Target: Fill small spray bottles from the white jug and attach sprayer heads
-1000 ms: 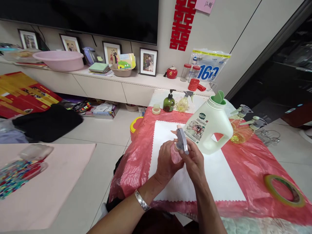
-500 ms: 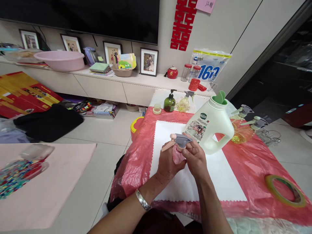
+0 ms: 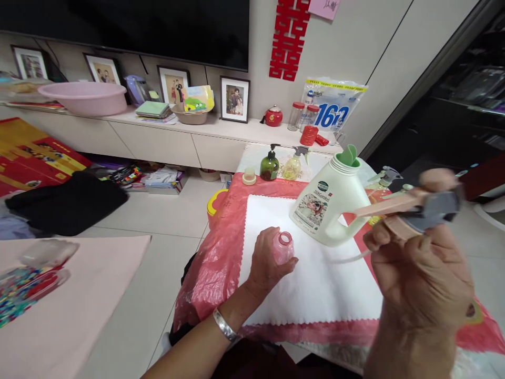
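My left hand (image 3: 266, 260) is wrapped round a small pink see-through bottle (image 3: 283, 249) with an open neck, over the white cloth (image 3: 311, 289). Up at the right, my right hand (image 3: 422, 273) grips a pink and grey trigger spray head (image 3: 424, 202), its thin tube trailing left; it is slightly blurred. Between and beyond the hands stands a large cream detergent jug (image 3: 335, 197), a green piece (image 3: 349, 155) set in its uncapped mouth. A round beige cap (image 3: 249, 176) sits at the table's far left corner.
A green pump bottle (image 3: 270, 166) and a clear spray bottle (image 3: 292, 167) stand at the back of the red-covered table (image 3: 209, 273). More spray bottles (image 3: 381, 184) are at the right, partly behind my right hand. A pink-topped table (image 3: 98, 279) with colourful small pieces is at the left.
The spray head has come off the pink bottle. My right hand has carried it up and to the right, while my left hand keeps the bottle over the cloth.
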`<state>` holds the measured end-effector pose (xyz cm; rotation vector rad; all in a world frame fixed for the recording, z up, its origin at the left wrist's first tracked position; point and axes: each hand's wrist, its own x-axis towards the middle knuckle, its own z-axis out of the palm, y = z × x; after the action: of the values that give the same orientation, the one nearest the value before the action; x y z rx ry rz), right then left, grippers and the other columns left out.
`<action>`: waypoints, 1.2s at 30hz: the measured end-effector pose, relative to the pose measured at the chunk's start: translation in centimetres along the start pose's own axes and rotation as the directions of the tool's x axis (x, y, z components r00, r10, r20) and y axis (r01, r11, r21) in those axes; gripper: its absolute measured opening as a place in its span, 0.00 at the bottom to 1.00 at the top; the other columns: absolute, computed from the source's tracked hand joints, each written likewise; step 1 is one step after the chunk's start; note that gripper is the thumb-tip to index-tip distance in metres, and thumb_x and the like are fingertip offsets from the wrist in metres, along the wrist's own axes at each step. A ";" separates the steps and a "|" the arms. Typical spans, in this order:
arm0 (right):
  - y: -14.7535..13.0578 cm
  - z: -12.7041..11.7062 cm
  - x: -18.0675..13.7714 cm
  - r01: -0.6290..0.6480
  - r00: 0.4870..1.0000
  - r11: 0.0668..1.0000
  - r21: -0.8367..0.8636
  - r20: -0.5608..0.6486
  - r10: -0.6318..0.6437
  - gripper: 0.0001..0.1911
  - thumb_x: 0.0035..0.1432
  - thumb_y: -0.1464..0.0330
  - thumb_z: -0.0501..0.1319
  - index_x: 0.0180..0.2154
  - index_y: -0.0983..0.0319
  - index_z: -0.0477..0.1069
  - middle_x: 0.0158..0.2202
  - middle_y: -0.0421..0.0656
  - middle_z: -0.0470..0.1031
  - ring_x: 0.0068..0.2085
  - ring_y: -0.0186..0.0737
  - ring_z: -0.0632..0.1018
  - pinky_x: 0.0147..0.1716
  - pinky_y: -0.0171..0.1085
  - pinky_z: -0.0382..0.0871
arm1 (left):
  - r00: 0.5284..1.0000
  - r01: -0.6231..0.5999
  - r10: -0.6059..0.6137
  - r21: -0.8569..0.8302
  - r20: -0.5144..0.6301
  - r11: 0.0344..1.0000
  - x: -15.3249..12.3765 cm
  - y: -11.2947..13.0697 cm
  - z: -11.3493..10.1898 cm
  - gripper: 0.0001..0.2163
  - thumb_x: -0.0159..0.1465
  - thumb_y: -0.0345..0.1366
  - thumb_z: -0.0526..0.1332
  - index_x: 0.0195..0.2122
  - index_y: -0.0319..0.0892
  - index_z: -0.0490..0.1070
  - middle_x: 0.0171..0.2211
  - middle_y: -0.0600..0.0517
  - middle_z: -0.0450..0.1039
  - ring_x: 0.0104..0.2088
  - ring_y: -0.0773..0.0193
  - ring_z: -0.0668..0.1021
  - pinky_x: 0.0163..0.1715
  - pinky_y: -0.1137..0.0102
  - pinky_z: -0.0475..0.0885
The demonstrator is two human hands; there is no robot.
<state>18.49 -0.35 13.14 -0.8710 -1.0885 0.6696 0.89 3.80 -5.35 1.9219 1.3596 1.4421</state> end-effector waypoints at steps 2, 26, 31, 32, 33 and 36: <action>0.6 -2.2 -0.2 -0.144 0.988 0.987 -0.069 0.038 0.147 0.11 0.58 0.61 0.70 0.42 0.57 0.79 0.42 0.49 0.74 0.33 0.37 0.71 0.29 0.36 0.67 | 1.000 0.006 -0.006 -0.012 0.000 1.000 -0.1 -0.1 0.0 0.38 0.49 0.42 0.74 0.59 0.44 0.61 0.53 0.43 0.71 0.54 0.45 0.78 0.55 0.48 0.76; 7.4 -9.4 0.7 -0.221 0.959 0.607 -0.763 -0.282 -0.006 0.35 0.49 0.45 0.68 0.50 0.63 0.75 0.49 0.51 0.76 0.46 0.51 0.76 0.49 0.50 0.69 | 0.995 -0.010 0.009 -0.002 -0.096 1.000 -0.6 -1.5 -0.6 0.39 0.58 0.55 0.70 0.65 0.44 0.57 0.57 0.40 0.68 0.58 0.45 0.76 0.56 0.50 0.75; 10.2 -9.6 3.4 -0.288 0.957 0.758 -0.585 -0.199 0.210 0.33 0.40 0.51 0.72 0.44 0.65 0.76 0.44 0.51 0.78 0.45 0.51 0.79 0.49 0.50 0.72 | 0.997 -0.003 0.001 -0.032 -0.077 0.999 -0.7 -1.4 -0.5 0.40 0.59 0.58 0.68 0.66 0.43 0.55 0.57 0.39 0.68 0.58 0.45 0.76 0.56 0.50 0.75; 10.8 -9.4 3.8 -0.298 0.954 0.774 -0.558 -0.188 0.233 0.32 0.40 0.51 0.72 0.43 0.66 0.75 0.41 0.50 0.78 0.43 0.50 0.79 0.46 0.48 0.72 | 0.997 0.003 -0.006 -0.038 -0.075 0.999 -0.7 -1.4 -0.4 0.40 0.59 0.58 0.68 0.66 0.43 0.55 0.58 0.38 0.68 0.58 0.45 0.76 0.56 0.50 0.75; 11.4 -9.1 4.2 -0.305 0.952 0.791 -0.531 -0.184 0.243 0.31 0.39 0.52 0.72 0.41 0.66 0.75 0.39 0.49 0.78 0.40 0.47 0.78 0.43 0.45 0.72 | 0.997 0.009 -0.012 -0.044 -0.072 0.999 -0.8 -1.5 -0.4 0.41 0.59 0.59 0.68 0.65 0.43 0.55 0.58 0.38 0.68 0.59 0.45 0.75 0.56 0.50 0.75; 12.7 -7.9 5.2 -0.294 0.953 0.831 -0.473 -0.214 0.216 0.27 0.38 0.54 0.69 0.38 0.65 0.72 0.32 0.43 0.75 0.33 0.39 0.74 0.34 0.38 0.68 | 0.998 0.025 -0.029 -0.055 -0.063 0.998 -0.9 -1.7 -0.2 0.41 0.58 0.59 0.68 0.65 0.43 0.55 0.58 0.38 0.67 0.59 0.44 0.75 0.57 0.49 0.74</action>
<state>27.11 8.24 2.96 -1.5181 -1.0300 0.5320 -0.07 3.78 -7.03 1.8310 1.3547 1.5238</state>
